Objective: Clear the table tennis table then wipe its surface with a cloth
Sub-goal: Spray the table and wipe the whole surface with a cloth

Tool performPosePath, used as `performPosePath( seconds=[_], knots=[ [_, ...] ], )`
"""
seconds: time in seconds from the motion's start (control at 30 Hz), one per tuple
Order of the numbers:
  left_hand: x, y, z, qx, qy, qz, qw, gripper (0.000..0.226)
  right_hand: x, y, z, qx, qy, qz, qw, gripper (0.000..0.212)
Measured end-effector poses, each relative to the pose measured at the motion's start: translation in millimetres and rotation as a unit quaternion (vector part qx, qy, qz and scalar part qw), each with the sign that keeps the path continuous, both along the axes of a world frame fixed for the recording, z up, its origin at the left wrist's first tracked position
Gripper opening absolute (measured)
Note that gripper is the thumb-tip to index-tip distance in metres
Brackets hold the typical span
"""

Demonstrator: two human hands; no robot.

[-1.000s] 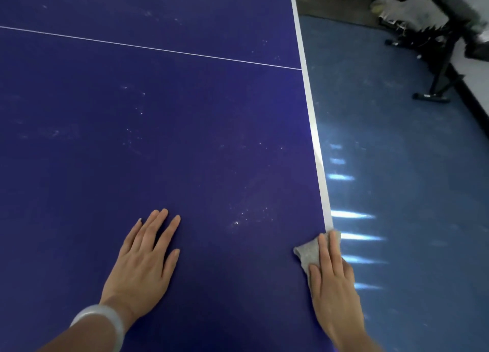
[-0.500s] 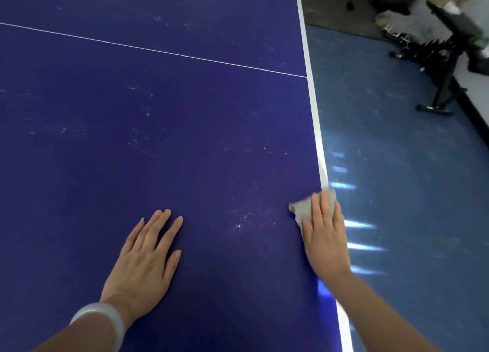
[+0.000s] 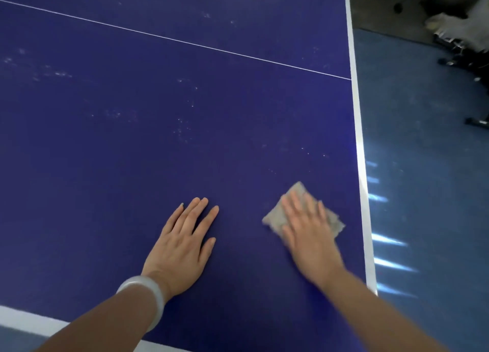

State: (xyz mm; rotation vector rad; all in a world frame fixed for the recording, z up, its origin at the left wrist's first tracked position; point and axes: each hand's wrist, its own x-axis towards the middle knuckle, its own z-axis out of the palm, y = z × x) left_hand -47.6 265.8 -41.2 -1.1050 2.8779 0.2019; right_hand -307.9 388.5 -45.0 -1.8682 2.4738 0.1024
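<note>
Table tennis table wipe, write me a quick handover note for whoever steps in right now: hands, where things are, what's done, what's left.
Left hand: flat on the table tennis table, fingers straight, holding nothing, bracelet on the wrist.
Right hand: pressing the grey cloth flat on the surface, a little in from the white right edge line.
Done: nothing stands on the visible part of the table; wiping is under way at the near right corner.
Left: pale specks and smudges show ahead of the hands and toward the far left; wipe those areas and beyond the centre line.
</note>
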Motion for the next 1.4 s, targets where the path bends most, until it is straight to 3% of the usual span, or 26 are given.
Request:
performPosePath(
  seconds=[0.1,0.17,0.27,0.4,0.53,0.6,0.7,0.8,0.97,1.1,1.23,1.33,1.4],
  knots=[
    [-0.2,0.2,-0.7,-0.001,0.003,0.003,1.0,0.058,-80.6,-11.3,0.1,0.006,-0.011,-0.167,0.986,0.066],
    [0.5,0.4,-0.8,0.005,0.005,0.004,1.0,0.057,-88.7,1.1,0.0,-0.003,-0.04,-0.216,0.976,0.068],
    [0.6,-0.4,-1.0,0.012,0.011,0.005,1.0,0.058,-28.3,25.0,-4.4,-0.033,-0.011,-0.191,0.981,0.065],
    [1.0,-0.5,-2.1,0.015,0.011,0.005,1.0,0.058,71.9,32.2,-7.2,-0.059,-0.017,-0.068,0.996,0.058],
    [1.4,-0.6,-1.9,0.014,0.007,0.007,1.0,0.058,63.8,-29.3,-4.7,-0.047,-0.026,0.045,0.998,0.058],
    [1.1,-0.8,-1.6,0.016,0.007,0.006,1.0,0.058,13.2,-62.5,-5.4,-0.03,-0.007,0.017,0.999,0.059],
    [1.1,-0.1,-2.6,0.014,0.014,0.007,1.0,0.058,-67.6,-71.5,-3.1,-0.015,-0.028,-0.174,0.984,0.064],
    [1.4,-0.6,-2.9,0.024,0.02,0.006,0.999,0.057,-62.5,-43.0,-6.3,-0.043,-0.054,-0.27,0.96,0.067],
    [2.3,-0.2,-0.9,0.029,0.02,0.006,0.999,0.057,63.5,-22.7,-9.3,-0.064,-0.036,-0.139,0.988,0.061],
    [1.9,-0.6,0.2,0.023,0.021,0.001,1.0,0.057,73.9,-72.2,-12.2,-0.053,-0.026,-0.051,0.997,0.058],
    [4.8,-2.2,0.5,0.038,0.05,-0.004,0.998,0.055,39.9,-109.7,-12.0,-0.034,-0.027,-0.083,0.996,0.061],
    [12.4,-11.4,1.2,0.083,0.133,0.005,0.988,0.052,17.1,-114.6,-11.5,-0.036,-0.03,-0.122,0.991,0.068],
    [23.4,-27.6,-1.2,0.047,0.156,0.049,0.985,0.051,11.4,-108.4,-11.2,-0.042,-0.036,-0.155,0.986,0.069]
  ],
)
